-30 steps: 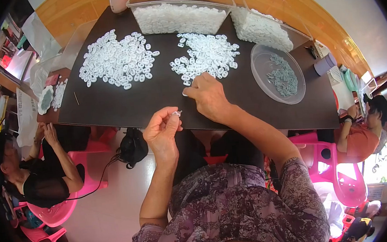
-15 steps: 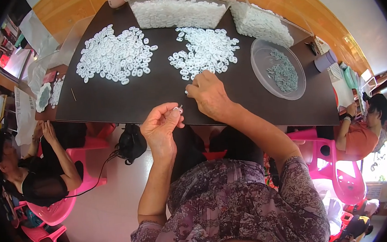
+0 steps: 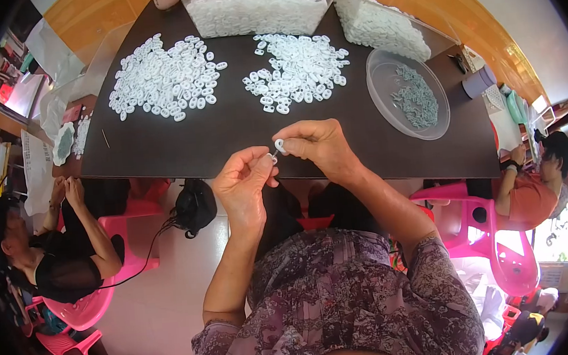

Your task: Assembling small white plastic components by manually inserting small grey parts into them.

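Observation:
Above the table's near edge, my right hand pinches a small white oval plastic piece with holes between thumb and fingertips. My left hand, fingers curled, grips another small white piece with a thin dark pin showing at it. The two pieces are close together, and whether they touch is too small to tell. Beyond my hands lies a pile of similar white two-hole pieces, and a wider pile spreads at the left.
Clear bins of white pieces line the table's far side. A round clear dish holds small grey-green pieces at the right, near a grey-purple cup. A thin stick lies left. People sit on both sides.
My right hand has come back from the edge of the nearer pile toward my left hand, bringing a white oval piece. My left hand has stayed nearly in place.

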{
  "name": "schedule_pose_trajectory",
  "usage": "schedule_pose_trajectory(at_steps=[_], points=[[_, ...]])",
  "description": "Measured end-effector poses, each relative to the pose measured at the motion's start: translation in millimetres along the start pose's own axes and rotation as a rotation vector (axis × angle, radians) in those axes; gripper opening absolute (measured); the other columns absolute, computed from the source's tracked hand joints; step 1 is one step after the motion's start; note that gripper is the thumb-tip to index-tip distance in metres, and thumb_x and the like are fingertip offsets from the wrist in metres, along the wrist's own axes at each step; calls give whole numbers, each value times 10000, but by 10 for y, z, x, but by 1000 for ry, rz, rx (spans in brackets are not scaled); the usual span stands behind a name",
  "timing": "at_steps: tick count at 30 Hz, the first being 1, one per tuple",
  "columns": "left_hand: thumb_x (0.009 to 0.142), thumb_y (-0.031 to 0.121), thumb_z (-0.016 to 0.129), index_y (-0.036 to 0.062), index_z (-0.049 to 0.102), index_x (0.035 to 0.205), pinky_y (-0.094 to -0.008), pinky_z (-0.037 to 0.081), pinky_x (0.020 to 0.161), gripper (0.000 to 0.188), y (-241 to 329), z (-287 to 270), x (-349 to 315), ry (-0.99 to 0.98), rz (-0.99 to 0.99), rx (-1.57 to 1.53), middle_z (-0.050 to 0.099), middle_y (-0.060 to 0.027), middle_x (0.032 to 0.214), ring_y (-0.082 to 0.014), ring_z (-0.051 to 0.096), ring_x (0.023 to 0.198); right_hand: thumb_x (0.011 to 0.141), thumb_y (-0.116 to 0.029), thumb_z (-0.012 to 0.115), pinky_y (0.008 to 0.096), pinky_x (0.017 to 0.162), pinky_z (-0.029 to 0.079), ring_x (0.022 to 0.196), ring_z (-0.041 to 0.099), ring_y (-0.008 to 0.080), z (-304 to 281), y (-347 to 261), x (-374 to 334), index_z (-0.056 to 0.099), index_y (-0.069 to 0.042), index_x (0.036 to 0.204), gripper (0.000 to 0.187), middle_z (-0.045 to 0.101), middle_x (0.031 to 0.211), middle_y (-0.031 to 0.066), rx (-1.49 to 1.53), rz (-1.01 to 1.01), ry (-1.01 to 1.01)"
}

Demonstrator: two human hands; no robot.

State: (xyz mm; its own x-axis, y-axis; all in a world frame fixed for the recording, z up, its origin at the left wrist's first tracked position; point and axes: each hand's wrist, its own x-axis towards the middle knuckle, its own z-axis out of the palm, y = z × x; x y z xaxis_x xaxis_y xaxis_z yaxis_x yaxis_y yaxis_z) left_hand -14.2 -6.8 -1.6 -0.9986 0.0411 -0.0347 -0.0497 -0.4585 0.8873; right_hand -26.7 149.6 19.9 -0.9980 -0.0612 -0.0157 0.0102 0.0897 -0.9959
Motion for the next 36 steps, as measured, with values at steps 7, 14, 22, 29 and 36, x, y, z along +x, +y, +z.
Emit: schedule_pose_trajectory(at_steps=[7, 14, 22, 29, 36], points=[[820, 2, 638, -48, 619, 956, -193, 459, 527, 146, -33, 31, -49, 39, 44, 65, 616, -50, 759, -88, 570, 631, 803, -38, 630, 203, 622, 457, 693, 576, 73, -20, 42, -21, 663, 36, 910, 134, 642, 748, 41, 118, 24, -8], [809, -5, 636, -47, 618, 947, -188, 446, 519, 145, -61, 42, -68, 70, 34, 82, 610, -37, 749, -77, 561, 617, 811, -30, 619, 207, 632, 464, 696, 577, 74, 12, 44, -45, 661, 38, 908, 126, 646, 756, 41, 106, 19, 5], [799, -22, 626, -36, 622, 923, -184, 440, 503, 125, -58, 23, -74, 103, 31, 100, 603, -26, 727, -67, 556, 601, 803, -21, 613, 211, 627, 465, 689, 577, 73, 59, 67, -38, 666, 35, 897, 122, 648, 746, 39, 74, 10, 11], [796, -17, 633, -32, 622, 911, -174, 433, 495, 116, -46, 8, -78, 114, 42, 89, 595, -18, 710, -56, 548, 591, 813, -40, 630, 190, 624, 462, 696, 574, 61, 87, 170, -14, 672, 25, 926, 137, 653, 780, 39, 63, -33, 3], [792, -19, 632, -43, 623, 900, -190, 432, 489, 111, -38, -4, -79, 128, 28, 92, 597, -29, 704, -71, 542, 573, 813, -31, 630, 211, 676, 482, 731, 594, 85, 86, 122, -22, 670, 34, 929, 138, 661, 801, 55, 28, -10, -12]])
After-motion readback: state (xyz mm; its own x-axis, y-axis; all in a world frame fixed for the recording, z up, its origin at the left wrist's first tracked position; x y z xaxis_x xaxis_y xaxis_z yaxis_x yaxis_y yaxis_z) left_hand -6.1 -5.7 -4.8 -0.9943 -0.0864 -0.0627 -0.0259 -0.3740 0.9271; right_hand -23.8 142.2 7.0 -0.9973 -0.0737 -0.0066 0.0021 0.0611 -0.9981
